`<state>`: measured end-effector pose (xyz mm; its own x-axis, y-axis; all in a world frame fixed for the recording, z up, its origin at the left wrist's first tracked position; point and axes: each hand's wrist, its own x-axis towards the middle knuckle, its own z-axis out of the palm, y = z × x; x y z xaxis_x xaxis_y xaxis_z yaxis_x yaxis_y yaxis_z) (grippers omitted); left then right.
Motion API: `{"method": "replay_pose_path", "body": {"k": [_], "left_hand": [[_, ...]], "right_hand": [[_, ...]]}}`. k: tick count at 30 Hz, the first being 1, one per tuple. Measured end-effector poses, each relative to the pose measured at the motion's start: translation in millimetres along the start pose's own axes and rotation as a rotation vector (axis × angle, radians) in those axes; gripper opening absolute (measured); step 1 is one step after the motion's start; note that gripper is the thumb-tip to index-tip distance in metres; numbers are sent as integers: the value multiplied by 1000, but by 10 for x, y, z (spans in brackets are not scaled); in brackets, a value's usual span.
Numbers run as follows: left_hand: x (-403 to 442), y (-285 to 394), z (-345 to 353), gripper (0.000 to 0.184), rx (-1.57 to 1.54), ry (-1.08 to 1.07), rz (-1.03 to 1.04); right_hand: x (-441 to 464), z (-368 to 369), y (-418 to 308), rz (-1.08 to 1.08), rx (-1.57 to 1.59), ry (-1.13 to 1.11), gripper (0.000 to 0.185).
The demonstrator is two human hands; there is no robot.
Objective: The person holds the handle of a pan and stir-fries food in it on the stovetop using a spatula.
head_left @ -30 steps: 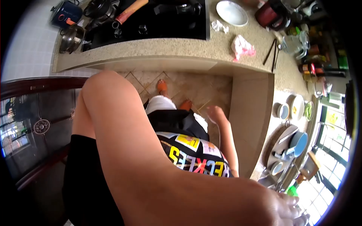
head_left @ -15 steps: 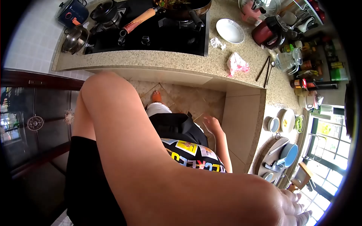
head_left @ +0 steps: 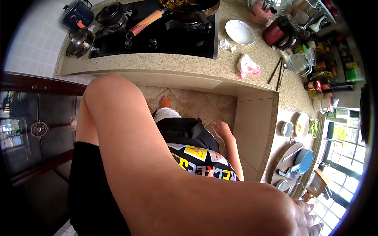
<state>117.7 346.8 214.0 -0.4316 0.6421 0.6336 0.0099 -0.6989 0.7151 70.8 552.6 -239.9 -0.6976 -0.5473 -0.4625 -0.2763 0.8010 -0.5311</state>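
My left arm, raised and bent, fills the foreground, its elbow near the counter edge and its forearm crossing toward the lower right. At its end my left hand (head_left: 301, 217) is close to the camera. Its fingers are bent but slightly apart, and nothing shows in them; the frame edge cuts off part of the hand. My right hand (head_left: 222, 129) hangs low beside my patterned black shirt (head_left: 204, 161), above the tiled floor. Its fingers are loose and it holds nothing visible.
On the gas stove (head_left: 157, 39) sits a wok (head_left: 201, 11) containing food. The counter carries a white plate (head_left: 240, 32), a crumpled pink-stained tissue (head_left: 248, 67), chopsticks (head_left: 275, 70), a red kettle (head_left: 277, 33) and a blue pan (head_left: 303, 162) on a round board. Dark cabinets (head_left: 51, 106) stand left.
The view has shifted very slightly. Both hands keep nearly the same positions, and nothing has been picked up or put down.
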Motion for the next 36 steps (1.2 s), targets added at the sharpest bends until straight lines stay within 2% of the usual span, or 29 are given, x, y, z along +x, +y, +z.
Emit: {"method": "replay_pose_path", "body": {"k": [7,12,18,36], "left_hand": [[-10,24,82,74,12,9,7],[-22,49,127,74,6,17,0],[-20,77,197,75,8,17,-7],[-59,191,305,76,50,24,-32]], "right_hand": [[5,148,58,6,66,-14,32],[26,199,23,-69,-19,22,31],[-62,187,-90,-10,24,-17,32],[-136,220,-209,-12,-56,-100,32]]}}
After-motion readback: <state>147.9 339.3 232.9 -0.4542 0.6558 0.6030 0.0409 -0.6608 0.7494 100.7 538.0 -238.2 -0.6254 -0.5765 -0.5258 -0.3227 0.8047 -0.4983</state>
